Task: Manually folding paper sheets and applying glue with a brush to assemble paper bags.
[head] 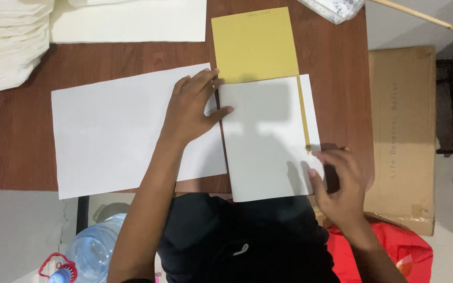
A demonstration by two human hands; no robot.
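White folded paper [266, 141] lay under both hands: left hand [191, 107] flat and open, right hand [339, 181] pinching its corner on the tabletop [342, 78].

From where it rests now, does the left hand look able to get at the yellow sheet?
Probably yes. The left hand lies flat on the large white sheet, its fingers right beside the yellow sheet, whose upper part lies uncovered on the table.
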